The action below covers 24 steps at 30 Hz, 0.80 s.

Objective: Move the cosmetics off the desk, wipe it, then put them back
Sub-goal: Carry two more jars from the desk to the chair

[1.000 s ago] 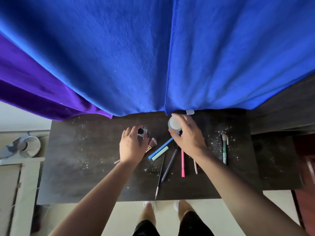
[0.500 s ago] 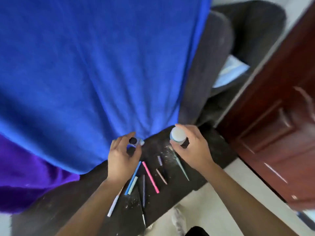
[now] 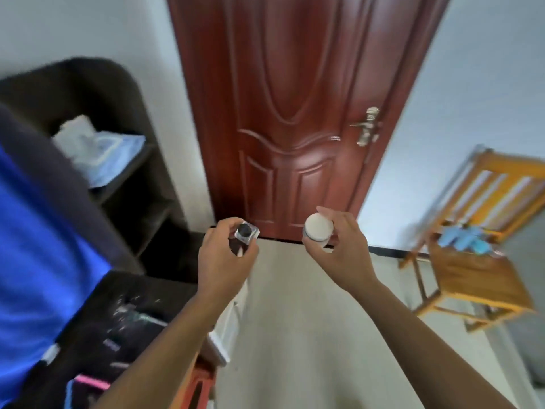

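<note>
Left hand: my left hand (image 3: 225,262) is closed around a small clear bottle (image 3: 247,232) with a black cap, fingers wrapped on its sides, cap facing up toward me.
Right hand: my right hand (image 3: 339,249) grips a round white jar (image 3: 318,230), thumb on one side and fingers on the other, the pale lid turned toward me.
Position of both items: held up in the air in front of me, side by side but apart, over the pale floor (image 3: 295,335) and clear of the desk.
Desk: the dark desk (image 3: 124,293) sits at lower left, beside and partly under my left forearm; its top is speckled with light flecks.
Items on the desk: a pink stick (image 3: 91,382) lies near the bottom edge; other small things there are too blurred to identify.
Blue cloth: a blue cloth (image 3: 38,231) hangs at the far left, just beside the desk.
Shelf: a dark shelf (image 3: 132,160) stands behind the desk with a pale folded bundle (image 3: 97,149) on it.
Door: a reddish-brown door (image 3: 295,98) stands shut straight ahead, with a metal handle (image 3: 367,126) on its right side.
Chair: a wooden chair (image 3: 472,276) stands at right with light blue things (image 3: 463,237) on its seat.
Image quality: edges are smeared by motion.
</note>
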Motion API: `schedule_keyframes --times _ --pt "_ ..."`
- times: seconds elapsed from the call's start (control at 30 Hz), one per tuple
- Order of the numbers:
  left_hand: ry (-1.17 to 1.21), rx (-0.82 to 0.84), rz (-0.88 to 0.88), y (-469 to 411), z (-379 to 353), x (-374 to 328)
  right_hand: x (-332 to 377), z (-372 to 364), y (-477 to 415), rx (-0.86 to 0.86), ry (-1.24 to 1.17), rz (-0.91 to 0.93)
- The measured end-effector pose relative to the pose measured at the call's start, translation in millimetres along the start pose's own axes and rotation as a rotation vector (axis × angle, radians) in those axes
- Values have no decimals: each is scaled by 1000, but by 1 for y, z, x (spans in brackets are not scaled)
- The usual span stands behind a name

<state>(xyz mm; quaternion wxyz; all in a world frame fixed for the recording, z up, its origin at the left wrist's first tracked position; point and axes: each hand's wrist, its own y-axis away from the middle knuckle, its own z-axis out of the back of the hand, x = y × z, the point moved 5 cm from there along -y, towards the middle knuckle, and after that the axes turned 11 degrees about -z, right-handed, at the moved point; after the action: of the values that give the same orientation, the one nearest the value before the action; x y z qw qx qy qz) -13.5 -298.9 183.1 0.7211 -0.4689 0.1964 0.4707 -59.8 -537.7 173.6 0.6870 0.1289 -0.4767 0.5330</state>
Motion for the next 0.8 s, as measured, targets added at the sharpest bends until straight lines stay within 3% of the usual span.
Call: schedule_keyframes --times 0.23,0.43,0.6,0.8 --pt "85 183 -186 1 -220 -139 -147 199 -5 -222 74 -116" --pt "161 351 -268 11 -391 -261 -271 365 -1 -332 155 -324" --pt "280 460 -269 20 -490 -320 -345 460 -2 -423 183 -441" --pt "352 585 -309 14 -600 -358 -430 516 -22 -487 194 -554"
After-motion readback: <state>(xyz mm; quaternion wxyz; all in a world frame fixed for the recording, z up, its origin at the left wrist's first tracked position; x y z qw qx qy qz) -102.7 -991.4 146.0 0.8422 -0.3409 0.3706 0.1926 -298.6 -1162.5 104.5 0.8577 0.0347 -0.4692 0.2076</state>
